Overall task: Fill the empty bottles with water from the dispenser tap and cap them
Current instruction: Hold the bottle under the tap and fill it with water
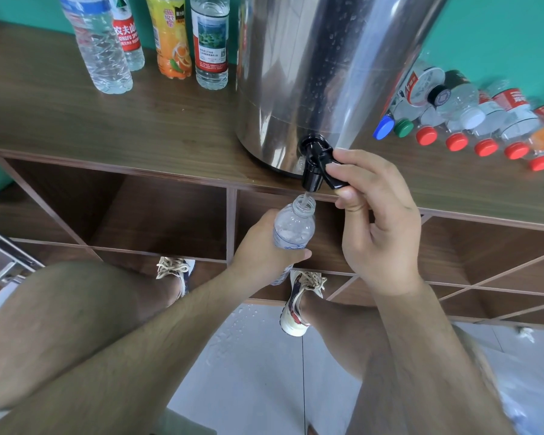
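In the head view the bottle is gripped round its body by the left hand, nearly upright below the table's front edge, its open mouth straight under the tap, whose lever is pinched by the right hand.

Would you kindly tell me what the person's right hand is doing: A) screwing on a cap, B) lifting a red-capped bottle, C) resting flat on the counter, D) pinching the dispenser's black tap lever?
D: the right hand pinches the black tap lever between thumb and fingers, while the left hand holds an uncapped bottle under the spout.
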A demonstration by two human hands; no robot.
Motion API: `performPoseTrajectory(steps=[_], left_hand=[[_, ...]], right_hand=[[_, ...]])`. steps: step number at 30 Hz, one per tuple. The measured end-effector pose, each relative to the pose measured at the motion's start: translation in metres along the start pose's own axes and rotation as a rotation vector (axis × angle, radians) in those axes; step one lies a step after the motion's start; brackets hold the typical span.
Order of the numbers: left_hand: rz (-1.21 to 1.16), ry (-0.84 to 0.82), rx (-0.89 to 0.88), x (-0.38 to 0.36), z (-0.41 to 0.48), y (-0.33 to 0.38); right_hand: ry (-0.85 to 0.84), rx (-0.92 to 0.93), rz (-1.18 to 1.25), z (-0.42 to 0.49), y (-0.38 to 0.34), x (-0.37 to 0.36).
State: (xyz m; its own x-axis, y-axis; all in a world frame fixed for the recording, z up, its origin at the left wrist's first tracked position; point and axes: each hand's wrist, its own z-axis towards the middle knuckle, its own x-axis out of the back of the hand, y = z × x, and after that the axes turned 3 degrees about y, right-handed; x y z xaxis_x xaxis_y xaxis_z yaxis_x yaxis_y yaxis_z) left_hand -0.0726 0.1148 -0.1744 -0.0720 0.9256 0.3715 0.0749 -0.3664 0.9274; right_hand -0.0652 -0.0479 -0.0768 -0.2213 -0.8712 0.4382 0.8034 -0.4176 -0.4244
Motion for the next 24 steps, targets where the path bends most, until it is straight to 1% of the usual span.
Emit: performPoseTrajectory(steps=[12,19,21,24], left_hand=[[0.0,-0.011,-0.022,0.002,-0.001,0.003],[-0.014,-0.008,-0.012,0.002,0.0,0.004],[-0.022,-0.004,-0.005,0.002,0.0,0.003],[-0.018,-0.008,-0.002,0.003,0.0,0.003]], right_hand=[[0.065,-0.013,-0.035,0.005,-0.006,-0.004],[0.122,-0.008,-0.083,0.024,-0.014,-0.007],[0.138,-0.031,-0.088,0.032,-0.016,-0.009],[0.171,-0.115,-0.064,0.043,-0.017,-0.016]])
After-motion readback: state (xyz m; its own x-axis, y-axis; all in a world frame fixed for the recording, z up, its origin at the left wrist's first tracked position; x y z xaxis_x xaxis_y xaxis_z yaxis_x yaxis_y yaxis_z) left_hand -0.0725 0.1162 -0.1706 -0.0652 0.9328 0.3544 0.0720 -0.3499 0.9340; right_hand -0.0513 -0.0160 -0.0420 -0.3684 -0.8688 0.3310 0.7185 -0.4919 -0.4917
